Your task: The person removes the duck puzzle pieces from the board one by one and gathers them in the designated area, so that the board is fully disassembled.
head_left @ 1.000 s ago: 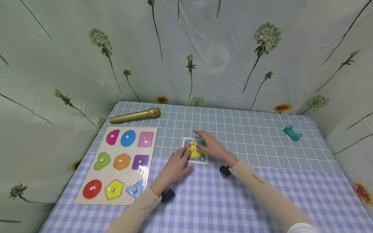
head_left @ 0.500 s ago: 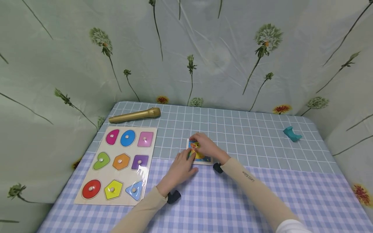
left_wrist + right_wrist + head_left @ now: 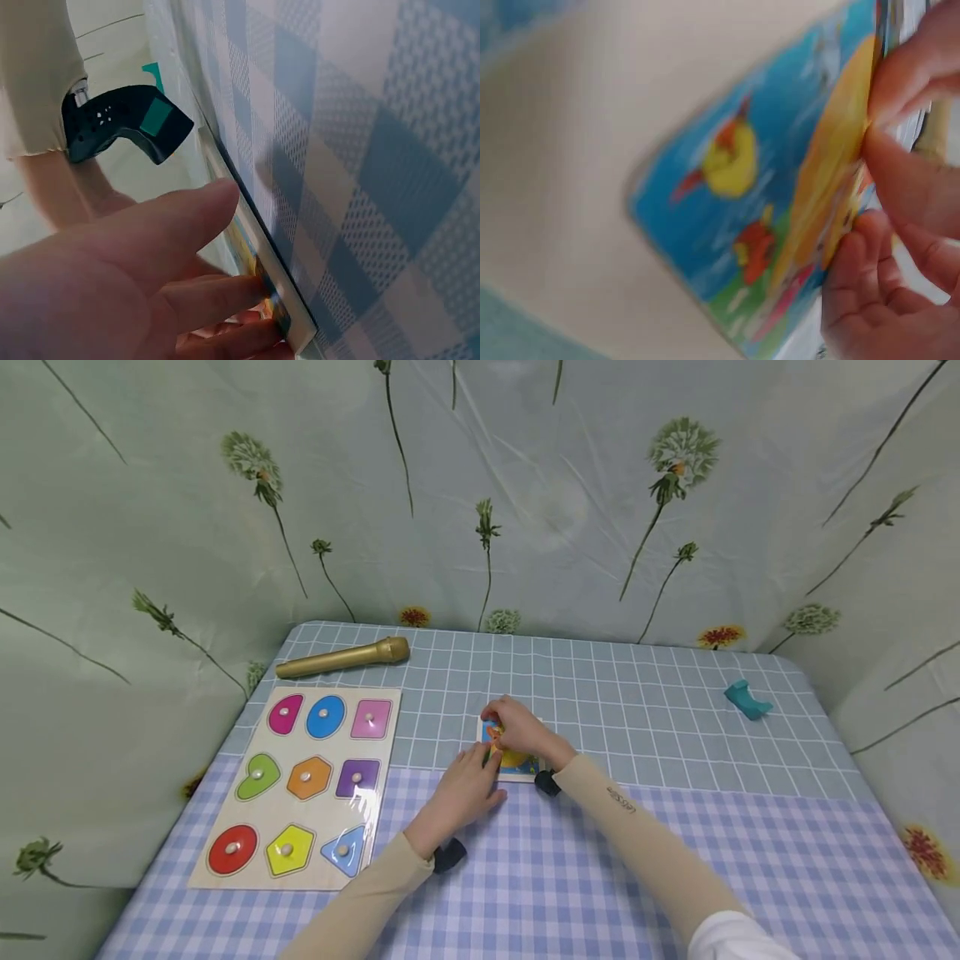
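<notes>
A small framed duck puzzle (image 3: 523, 763) lies on the tablecloth at the centre in the head view. Its blue, yellow and green picture (image 3: 735, 180) fills much of the right wrist view inside a pale wooden frame. My right hand (image 3: 522, 729) bends over the puzzle's upper left part, thumb and fingertip meeting at the duck and pinching there. Beside it my left hand (image 3: 461, 791) rests its fingertips on the puzzle's left edge, thumb held out straight. In the left wrist view the frame's edge (image 3: 259, 240) runs past that thumb. My right fingers cover the duck's head.
A wooden peg board (image 3: 300, 810) with colourful shapes lies on the left. Behind it is a gold microphone (image 3: 341, 657). A teal curved block (image 3: 747, 700) sits at the far right. Floral fabric (image 3: 555, 527) hangs at the table's back and sides.
My right hand has come down from over the puzzle's right side onto its upper left, fingers bending inward. The puzzle and my left hand have shifted slightly right.
</notes>
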`<state>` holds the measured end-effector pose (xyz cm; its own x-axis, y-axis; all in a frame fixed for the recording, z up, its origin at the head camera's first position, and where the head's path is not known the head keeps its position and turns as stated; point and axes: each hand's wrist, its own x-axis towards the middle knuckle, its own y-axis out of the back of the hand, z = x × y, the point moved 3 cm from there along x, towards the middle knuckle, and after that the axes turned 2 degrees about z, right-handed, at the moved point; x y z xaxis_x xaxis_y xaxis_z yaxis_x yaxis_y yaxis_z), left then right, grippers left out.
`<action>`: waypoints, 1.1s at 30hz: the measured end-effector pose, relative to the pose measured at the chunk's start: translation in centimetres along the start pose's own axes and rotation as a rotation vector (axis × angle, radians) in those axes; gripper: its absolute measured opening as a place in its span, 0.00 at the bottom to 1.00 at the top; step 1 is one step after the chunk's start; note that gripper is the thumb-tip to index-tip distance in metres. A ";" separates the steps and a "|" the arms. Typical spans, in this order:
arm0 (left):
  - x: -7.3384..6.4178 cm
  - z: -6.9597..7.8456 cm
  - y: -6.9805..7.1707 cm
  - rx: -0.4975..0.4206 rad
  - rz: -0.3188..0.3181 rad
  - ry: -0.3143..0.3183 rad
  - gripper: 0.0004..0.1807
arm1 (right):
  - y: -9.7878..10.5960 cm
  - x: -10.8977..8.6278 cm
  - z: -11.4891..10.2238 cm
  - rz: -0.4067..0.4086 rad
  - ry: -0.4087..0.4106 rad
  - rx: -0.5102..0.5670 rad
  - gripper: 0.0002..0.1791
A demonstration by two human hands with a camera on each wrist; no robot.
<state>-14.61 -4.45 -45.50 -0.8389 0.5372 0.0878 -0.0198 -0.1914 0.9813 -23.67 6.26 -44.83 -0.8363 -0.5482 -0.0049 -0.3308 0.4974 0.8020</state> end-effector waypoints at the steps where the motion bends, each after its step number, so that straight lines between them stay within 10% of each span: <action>1: 0.0 0.0 0.0 0.003 0.002 -0.006 0.32 | 0.0 0.1 0.2 -0.004 -0.007 0.033 0.23; 24: 0.0 -0.4 0.1 0.011 -0.011 -0.024 0.33 | 1.2 -0.2 3.0 0.056 -0.034 0.514 0.09; 33: -0.2 -0.4 -0.3 -0.036 -0.048 0.055 0.33 | 5.3 -3.1 7.1 0.121 -0.239 0.563 0.11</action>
<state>-14.68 -4.80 -45.91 -0.8650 0.5008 0.0300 -0.0795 -0.1959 0.9774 -25.93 15.33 -44.79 -0.9353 -0.3328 -0.1198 -0.3532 0.8601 0.3680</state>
